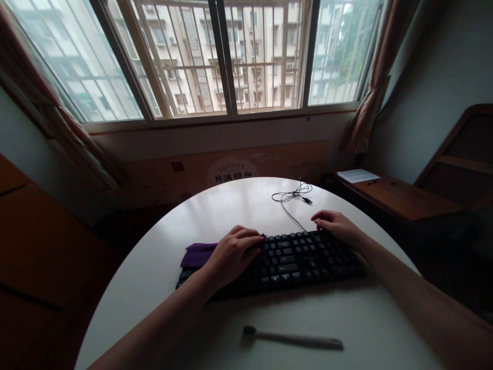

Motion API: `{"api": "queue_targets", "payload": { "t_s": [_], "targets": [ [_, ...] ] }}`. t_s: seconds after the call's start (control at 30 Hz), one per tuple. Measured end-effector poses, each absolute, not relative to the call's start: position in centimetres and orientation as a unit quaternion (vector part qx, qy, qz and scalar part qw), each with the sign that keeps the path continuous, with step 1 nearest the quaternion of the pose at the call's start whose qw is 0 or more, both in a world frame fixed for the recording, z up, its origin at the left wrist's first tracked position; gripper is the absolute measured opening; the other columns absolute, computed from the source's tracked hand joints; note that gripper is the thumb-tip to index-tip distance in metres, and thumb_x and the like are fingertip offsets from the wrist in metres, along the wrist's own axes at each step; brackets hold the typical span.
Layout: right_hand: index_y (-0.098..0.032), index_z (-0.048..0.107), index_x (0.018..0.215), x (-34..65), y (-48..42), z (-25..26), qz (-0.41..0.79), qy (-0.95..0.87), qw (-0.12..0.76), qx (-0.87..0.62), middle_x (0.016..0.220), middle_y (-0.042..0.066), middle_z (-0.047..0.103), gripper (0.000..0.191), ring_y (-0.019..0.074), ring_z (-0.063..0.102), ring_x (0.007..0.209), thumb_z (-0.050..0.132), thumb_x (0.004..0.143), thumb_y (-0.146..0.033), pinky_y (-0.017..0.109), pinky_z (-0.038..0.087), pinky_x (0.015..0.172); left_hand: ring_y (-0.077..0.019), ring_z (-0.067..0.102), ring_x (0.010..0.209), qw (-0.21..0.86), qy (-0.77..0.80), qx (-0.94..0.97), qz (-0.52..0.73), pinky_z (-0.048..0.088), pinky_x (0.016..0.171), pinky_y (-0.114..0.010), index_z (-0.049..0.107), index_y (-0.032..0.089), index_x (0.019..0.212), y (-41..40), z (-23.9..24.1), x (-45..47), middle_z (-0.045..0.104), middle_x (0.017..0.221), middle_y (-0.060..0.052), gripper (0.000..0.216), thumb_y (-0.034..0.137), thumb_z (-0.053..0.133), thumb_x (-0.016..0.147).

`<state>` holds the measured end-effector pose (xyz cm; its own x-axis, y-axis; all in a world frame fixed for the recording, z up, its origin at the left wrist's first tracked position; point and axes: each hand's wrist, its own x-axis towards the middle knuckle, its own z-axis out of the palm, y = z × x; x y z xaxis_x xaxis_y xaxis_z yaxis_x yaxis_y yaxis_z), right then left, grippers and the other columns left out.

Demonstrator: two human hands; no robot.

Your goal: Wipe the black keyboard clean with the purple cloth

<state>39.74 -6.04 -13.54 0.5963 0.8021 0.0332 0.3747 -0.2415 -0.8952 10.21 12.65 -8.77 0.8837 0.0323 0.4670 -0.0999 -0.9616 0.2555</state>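
A black keyboard [285,259] lies across the round white table. My left hand [236,252] is closed on a purple cloth [198,254], pressing it onto the left half of the keys; part of the cloth is hidden beneath the fingers. At the keyboard's far right edge rests my right hand [337,226], its fingers curled over that edge and gripping it. Nearer to me on the tabletop lies a slim brush with a grey handle [298,339] and a dark head, apart from both hands.
The keyboard's thin cable [287,196], loosely coiled with its USB plug, sits behind it on the table [150,267]. A wooden side table [400,198] with papers [358,176] stands at the right. Barred windows and curtains [372,113] are behind.
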Motion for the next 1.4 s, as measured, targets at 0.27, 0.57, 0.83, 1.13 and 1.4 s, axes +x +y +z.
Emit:
{"api": "queue_targets", "payload": {
  "t_s": [0.27,0.57,0.83,1.13,1.4],
  "targets": [
    [-0.017,0.067,0.096,39.5,-6.1,-13.4,0.233,-0.386,0.479,-0.753,0.077,0.003,0.065,0.031,0.0155,0.057,0.066,0.061,0.074,-0.039,0.026,0.041,0.059,-0.0241,0.054,0.114,0.111,-0.007,0.980,0.167,0.046,0.102,-0.045,0.064,0.024,0.123,11.9,-9.2,10.5,0.062,0.128,-0.008,0.033,0.023,0.052,0.092],
    [-0.017,0.067,0.096,39.6,-6.1,-13.5,0.214,-0.395,0.473,-0.758,0.077,0.003,0.066,0.031,0.0159,0.057,0.067,0.060,0.075,-0.039,0.027,0.042,0.061,-0.0237,0.056,0.111,0.122,-0.010,0.976,0.180,0.048,0.098,-0.043,0.075,0.029,0.102,12.1,-9.5,10.4,0.064,0.123,-0.007,0.023,0.027,0.055,0.091],
    [-0.016,0.067,0.096,39.6,-6.1,-13.4,0.226,-0.390,0.476,-0.755,0.077,0.003,0.065,0.032,0.0164,0.057,0.068,0.060,0.074,-0.039,0.027,0.042,0.061,-0.0255,0.054,0.116,0.091,0.011,0.976,0.196,0.046,0.099,-0.049,0.073,0.031,0.106,11.7,-9.5,10.1,0.061,0.130,-0.005,0.024,0.025,0.057,0.089],
    [-0.016,0.069,0.093,39.6,-6.1,-13.4,0.207,-0.394,0.478,-0.757,0.075,0.004,0.065,0.031,0.0166,0.057,0.067,0.062,0.074,-0.040,0.028,0.042,0.062,-0.0270,0.049,0.122,0.074,0.030,0.985,0.154,0.042,0.103,-0.049,0.064,0.029,0.123,11.9,-9.7,10.3,0.057,0.135,-0.006,0.033,0.032,0.053,0.092],
    [-0.017,0.068,0.096,39.7,-6.1,-13.6,0.225,-0.395,0.482,-0.749,0.077,0.003,0.066,0.033,0.0169,0.058,0.069,0.062,0.074,-0.040,0.028,0.043,0.062,-0.0242,0.055,0.108,0.106,0.002,0.977,0.187,0.049,0.095,-0.044,0.073,0.028,0.105,11.7,-9.2,10.4,0.064,0.117,-0.006,0.022,0.027,0.057,0.089]
  ]
}}
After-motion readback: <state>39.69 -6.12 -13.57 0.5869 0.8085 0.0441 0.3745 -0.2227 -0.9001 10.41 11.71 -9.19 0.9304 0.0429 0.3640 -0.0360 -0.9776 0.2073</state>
